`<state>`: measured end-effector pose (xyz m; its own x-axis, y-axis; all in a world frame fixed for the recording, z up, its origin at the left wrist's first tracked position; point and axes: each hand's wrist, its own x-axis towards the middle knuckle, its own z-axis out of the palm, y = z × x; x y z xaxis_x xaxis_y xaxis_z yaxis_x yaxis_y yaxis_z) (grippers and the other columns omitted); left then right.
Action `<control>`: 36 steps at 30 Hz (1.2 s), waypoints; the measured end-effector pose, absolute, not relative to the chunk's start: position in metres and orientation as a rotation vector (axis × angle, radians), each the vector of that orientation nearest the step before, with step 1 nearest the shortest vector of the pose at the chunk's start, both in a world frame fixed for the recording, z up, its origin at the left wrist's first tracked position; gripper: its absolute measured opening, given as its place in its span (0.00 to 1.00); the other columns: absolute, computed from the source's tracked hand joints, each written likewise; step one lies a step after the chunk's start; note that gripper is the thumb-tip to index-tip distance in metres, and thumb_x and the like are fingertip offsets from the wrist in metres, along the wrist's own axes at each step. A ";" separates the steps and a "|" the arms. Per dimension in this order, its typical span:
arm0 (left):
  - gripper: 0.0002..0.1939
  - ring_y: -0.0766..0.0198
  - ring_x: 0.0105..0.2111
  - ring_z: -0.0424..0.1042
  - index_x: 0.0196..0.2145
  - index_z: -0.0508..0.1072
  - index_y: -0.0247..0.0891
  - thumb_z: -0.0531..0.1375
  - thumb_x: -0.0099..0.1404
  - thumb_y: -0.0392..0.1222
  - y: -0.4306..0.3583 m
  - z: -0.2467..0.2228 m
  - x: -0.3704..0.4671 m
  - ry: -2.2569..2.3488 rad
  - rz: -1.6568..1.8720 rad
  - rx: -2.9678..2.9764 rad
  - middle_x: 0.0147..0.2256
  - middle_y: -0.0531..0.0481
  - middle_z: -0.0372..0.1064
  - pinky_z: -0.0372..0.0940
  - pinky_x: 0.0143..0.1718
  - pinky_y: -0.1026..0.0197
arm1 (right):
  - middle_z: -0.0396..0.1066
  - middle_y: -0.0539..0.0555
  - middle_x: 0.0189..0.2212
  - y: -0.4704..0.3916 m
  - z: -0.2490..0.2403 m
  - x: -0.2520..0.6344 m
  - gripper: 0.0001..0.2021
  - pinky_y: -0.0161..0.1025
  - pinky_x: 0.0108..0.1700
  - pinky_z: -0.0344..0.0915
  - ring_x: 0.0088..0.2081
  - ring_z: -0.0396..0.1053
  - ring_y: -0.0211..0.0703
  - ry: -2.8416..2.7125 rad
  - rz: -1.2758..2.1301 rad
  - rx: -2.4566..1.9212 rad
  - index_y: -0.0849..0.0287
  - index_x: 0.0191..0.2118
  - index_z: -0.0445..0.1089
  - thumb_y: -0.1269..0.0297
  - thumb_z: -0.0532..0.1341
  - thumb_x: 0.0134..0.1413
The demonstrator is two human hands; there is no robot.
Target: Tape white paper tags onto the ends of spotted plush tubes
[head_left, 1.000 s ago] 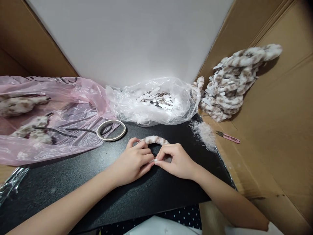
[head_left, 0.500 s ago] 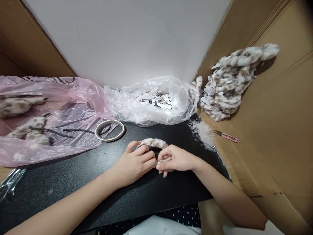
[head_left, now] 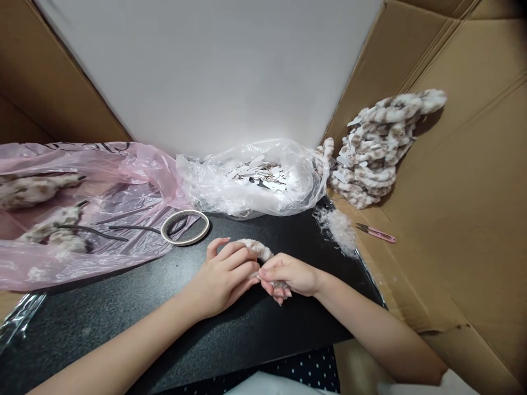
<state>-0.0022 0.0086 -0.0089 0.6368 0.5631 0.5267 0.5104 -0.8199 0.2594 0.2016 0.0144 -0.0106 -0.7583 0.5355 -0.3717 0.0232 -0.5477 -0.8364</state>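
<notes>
A fluffy white-and-brown furry band (head_left: 258, 248) is bent into a loop on the black tabletop, between my hands. My left hand (head_left: 226, 277) grips its left side, fingers curled and thumb side raised. My right hand (head_left: 290, 276) pinches the near right part with thumb and index finger, its other fingers curled beneath the fur. Both sets of fingertips meet at the front of the loop. Fingers hide the exact spot they pinch there.
A roll of tape (head_left: 185, 227) lies left, by a pink plastic bag (head_left: 140, 164) with furry pieces and black cords. A clear bag (head_left: 206, 189) holds white tags. Furry loops (head_left: 370, 153), thread snips (head_left: 375, 232) and loose fluff (head_left: 337, 230) are at right.
My right thumb has moved left against my left fingertips, and the right hand has turned slightly. The furry loop has shifted a little left. The whole view has tilted slightly.
</notes>
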 end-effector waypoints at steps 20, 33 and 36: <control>0.28 0.70 0.12 0.57 0.20 0.64 0.36 0.55 0.61 0.65 0.012 -0.014 0.002 0.930 0.694 1.192 0.13 0.55 0.60 0.54 0.16 0.67 | 0.49 0.43 0.11 0.017 -0.015 0.198 0.27 0.28 0.19 0.53 0.12 0.37 0.30 -0.449 2.589 -0.687 0.60 0.20 0.57 0.60 0.38 0.69; 0.20 0.77 0.11 0.47 0.29 0.67 0.34 0.60 0.61 0.57 0.020 -0.013 0.003 0.782 0.625 0.986 0.15 0.58 0.60 0.54 0.13 0.71 | 0.45 0.43 0.06 0.021 -0.012 0.199 0.31 0.28 0.18 0.54 0.10 0.36 0.28 -0.411 2.445 -0.712 0.60 0.12 0.55 0.64 0.39 0.67; 0.20 0.76 0.11 0.49 0.26 0.63 0.36 0.61 0.61 0.57 0.020 -0.017 0.007 0.801 0.730 0.912 0.15 0.60 0.57 0.59 0.16 0.70 | 0.44 0.43 0.06 0.020 -0.013 0.199 0.31 0.28 0.18 0.55 0.09 0.37 0.28 -0.445 2.482 -0.696 0.60 0.11 0.55 0.65 0.39 0.66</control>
<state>0.0065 0.0198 -0.0171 0.5049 0.8173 -0.2776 -0.2011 0.4241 0.8830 0.1993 0.0202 -0.0131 -0.7331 0.5602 -0.3856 -0.3914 -0.8112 -0.4344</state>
